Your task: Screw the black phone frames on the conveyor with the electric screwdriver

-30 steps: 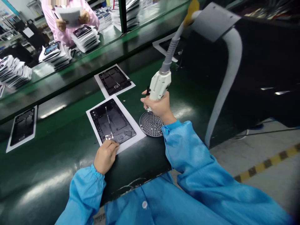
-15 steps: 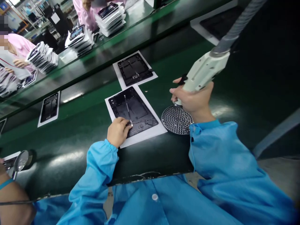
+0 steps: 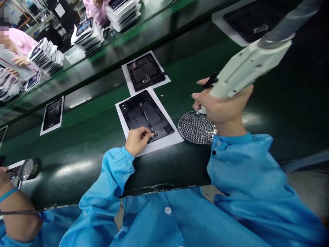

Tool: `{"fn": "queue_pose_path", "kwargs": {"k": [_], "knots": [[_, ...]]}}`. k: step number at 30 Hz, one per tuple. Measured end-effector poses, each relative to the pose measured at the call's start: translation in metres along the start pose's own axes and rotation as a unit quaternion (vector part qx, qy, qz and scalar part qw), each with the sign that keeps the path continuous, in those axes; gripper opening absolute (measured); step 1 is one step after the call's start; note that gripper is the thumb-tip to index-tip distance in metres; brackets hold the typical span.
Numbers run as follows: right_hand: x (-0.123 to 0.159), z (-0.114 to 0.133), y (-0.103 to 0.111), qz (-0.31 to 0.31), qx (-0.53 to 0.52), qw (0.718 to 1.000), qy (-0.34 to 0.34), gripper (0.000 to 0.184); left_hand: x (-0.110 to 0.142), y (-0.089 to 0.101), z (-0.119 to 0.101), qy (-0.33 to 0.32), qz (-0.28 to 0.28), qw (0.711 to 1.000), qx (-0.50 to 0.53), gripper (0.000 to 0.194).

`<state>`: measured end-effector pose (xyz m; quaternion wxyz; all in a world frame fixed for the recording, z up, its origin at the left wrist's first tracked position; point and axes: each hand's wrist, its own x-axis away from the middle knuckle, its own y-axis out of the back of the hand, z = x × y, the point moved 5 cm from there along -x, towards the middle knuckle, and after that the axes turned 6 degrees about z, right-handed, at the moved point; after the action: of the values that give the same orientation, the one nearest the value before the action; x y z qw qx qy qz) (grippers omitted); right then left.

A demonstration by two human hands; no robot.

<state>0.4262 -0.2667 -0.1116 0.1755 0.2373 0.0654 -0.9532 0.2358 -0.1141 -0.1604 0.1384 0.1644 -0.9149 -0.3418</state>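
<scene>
A black tablet back cover (image 3: pixel 145 114) lies on a white sheet (image 3: pixel 169 139) on the green belt in front of me. My left hand (image 3: pixel 137 140) rests on its near edge, fingers pinched on a small part I cannot make out. My right hand (image 3: pixel 222 106) is wrapped round a white electric screwdriver (image 3: pixel 248 67) with a grey hose, its tip down on a round perforated screw tray (image 3: pixel 195 128) to the right of the cover.
A second black cover on a sheet (image 3: pixel 144 71) lies just beyond, another (image 3: pixel 52 114) to the left and one at the top right (image 3: pixel 246 19). A co-worker's hand (image 3: pixel 14 206) and a magnifier (image 3: pixel 25 169) sit at lower left. Stacks of tablets (image 3: pixel 87 36) and people in pink stand across the line.
My left hand slid right along the cover's near edge. The screwdriver stays on the screw tray, tilted lower. The view has swung left and down.
</scene>
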Motion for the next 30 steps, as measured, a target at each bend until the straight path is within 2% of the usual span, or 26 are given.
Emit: {"fn": "queue_pose_path", "kwargs": {"k": [4,11,19,23,26,30], "knots": [[0.001,0.001,0.001,0.001,-0.002,1.0,0.003,0.02,0.004,-0.011,0.003,0.005,0.007,0.999,-0.034,0.01],[0.002,0.001,0.001,0.005,-0.007,1.0,0.009,0.019,-0.002,-0.01,-0.006,-0.005,0.015,0.99,-0.141,0.01],[0.001,0.001,0.0,0.008,-0.008,1.0,0.0,0.018,-0.012,-0.007,-0.002,-0.007,0.057,0.989,-0.139,0.01],[0.002,0.0,0.001,0.003,-0.001,1.0,-0.003,0.018,-0.008,-0.007,-0.002,-0.008,0.05,0.986,-0.161,0.012],[0.003,0.0,0.0,0.0,-0.003,1.0,0.003,0.019,0.003,-0.012,-0.004,-0.056,0.04,0.975,-0.21,0.017],[0.007,0.007,-0.006,0.016,-0.035,0.999,0.001,0.019,0.02,-0.018,-0.008,-0.17,0.042,0.936,-0.305,0.03]]}}
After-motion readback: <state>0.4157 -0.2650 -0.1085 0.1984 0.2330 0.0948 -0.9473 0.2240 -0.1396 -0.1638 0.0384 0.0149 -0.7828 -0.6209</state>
